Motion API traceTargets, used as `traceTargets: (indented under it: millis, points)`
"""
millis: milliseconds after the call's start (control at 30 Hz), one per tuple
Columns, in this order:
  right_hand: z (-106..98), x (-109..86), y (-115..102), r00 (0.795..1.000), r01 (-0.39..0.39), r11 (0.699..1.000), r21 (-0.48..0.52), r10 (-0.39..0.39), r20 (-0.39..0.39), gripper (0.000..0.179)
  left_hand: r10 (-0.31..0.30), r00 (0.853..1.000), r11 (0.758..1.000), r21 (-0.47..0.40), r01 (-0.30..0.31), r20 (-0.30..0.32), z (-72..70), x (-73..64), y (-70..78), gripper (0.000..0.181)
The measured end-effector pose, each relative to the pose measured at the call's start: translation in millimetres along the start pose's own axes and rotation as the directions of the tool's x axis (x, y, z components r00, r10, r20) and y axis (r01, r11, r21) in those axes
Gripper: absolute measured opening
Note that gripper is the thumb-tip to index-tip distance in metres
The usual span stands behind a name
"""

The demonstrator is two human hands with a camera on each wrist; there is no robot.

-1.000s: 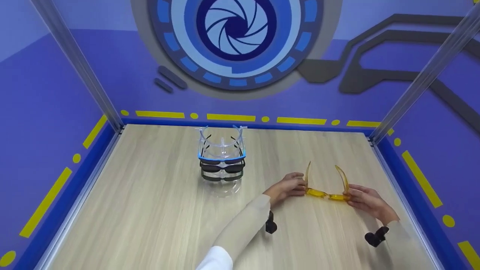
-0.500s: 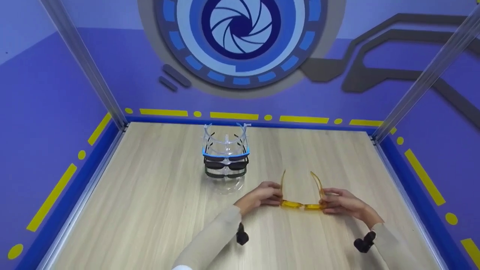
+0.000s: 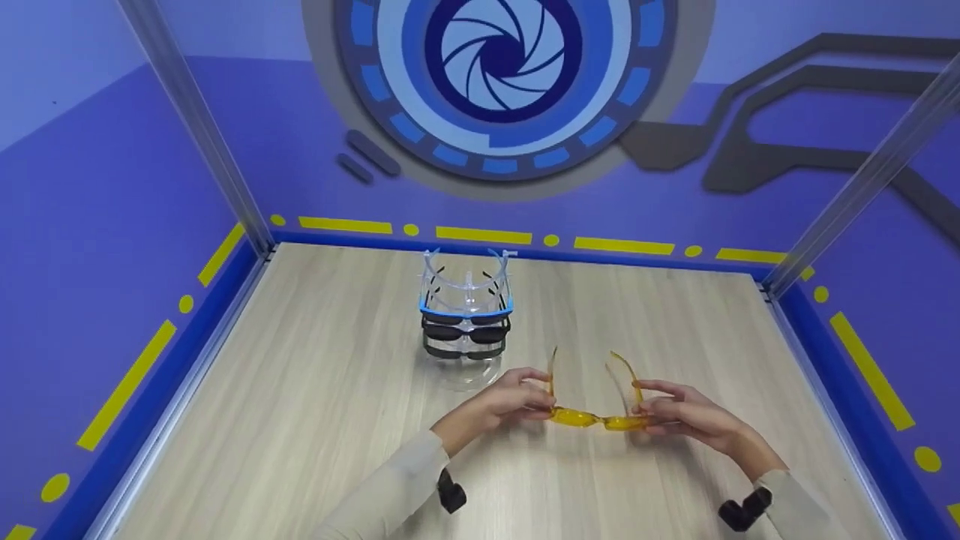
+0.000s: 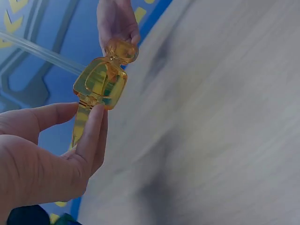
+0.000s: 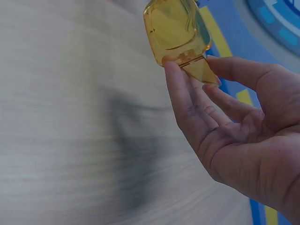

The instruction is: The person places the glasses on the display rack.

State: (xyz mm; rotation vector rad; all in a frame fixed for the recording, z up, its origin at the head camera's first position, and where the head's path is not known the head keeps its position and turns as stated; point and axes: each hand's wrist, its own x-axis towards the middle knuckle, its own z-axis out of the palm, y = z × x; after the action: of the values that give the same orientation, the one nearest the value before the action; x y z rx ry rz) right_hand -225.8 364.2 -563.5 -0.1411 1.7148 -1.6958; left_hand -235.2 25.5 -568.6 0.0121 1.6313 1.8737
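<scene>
Yellow translucent glasses point(image 3: 576, 418) with both temples unfolded are held between the two hands, above the right-middle of the table. My left hand point(image 3: 510, 397) pinches them at the left hinge corner, thumb and fingers on either side in the left wrist view. At the opposite hinge my right hand point(image 3: 694, 415) pinches the frame and temple; the right wrist view shows its fingertips against the yellow lens point(image 5: 173, 26). Left of the hands stands a clear display stand point(image 3: 469, 285) bearing blue-framed sunglasses point(image 3: 465, 313), black sunglasses point(image 3: 466, 333) and dark-lensed glasses point(image 3: 450, 352) below.
The wooden table point(image 3: 322, 360) is bounded by a blue back wall point(image 3: 375, 202) and side walls. Metal posts point(image 3: 210, 142) rise at the back corners. A black wrist camera point(image 3: 745, 510) sits on the right sleeve, and another on the left.
Both hands have carried the yellow glasses leftward and toward the body, keeping their hold on both sides. The head view has shifted slightly. The stand's glasses stay in place.
</scene>
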Motion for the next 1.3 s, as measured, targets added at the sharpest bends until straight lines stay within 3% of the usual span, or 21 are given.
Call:
traceTargets:
  millis: [133,333,567,800,1067,1300]
  points:
    - [2,-11.7,-21,1.000,0.023,1.000,-0.005,-0.024,-0.017,0.060,0.018,0.998,1.000,-0.022,-0.017,0.060,3.2,-13.9,20.6,0.051]
    - [13,-28.4,-61,0.995,0.085,0.996,0.031,-0.083,-0.062,0.055,0.091,0.985,0.996,-0.032,-0.087,0.149,2.3,-28.4,52.4,0.049]
    - [35,-38.3,-105,0.983,0.164,0.986,0.005,-0.163,-0.089,0.051,0.201,0.964,0.980,-0.036,-0.198,0.174,-1.7,-59.2,90.8,0.044]
    - [63,-17.1,-137,0.975,0.204,0.978,0.040,-0.199,-0.098,0.053,0.228,0.967,0.974,-0.019,-0.228,0.111,-25.5,-93.4,129.1,0.050]
    - [96,33.3,-168,0.966,0.246,0.953,0.174,-0.227,-0.123,0.057,0.243,0.968,0.970,-0.008,-0.244,-0.067,-74.9,-98.4,160.5,0.051]
    - [120,70.7,-177,0.961,0.252,0.932,0.261,-0.209,-0.181,0.054,0.241,0.963,0.970,-0.001,-0.243,-0.122,-108.5,-107.1,166.0,0.049]
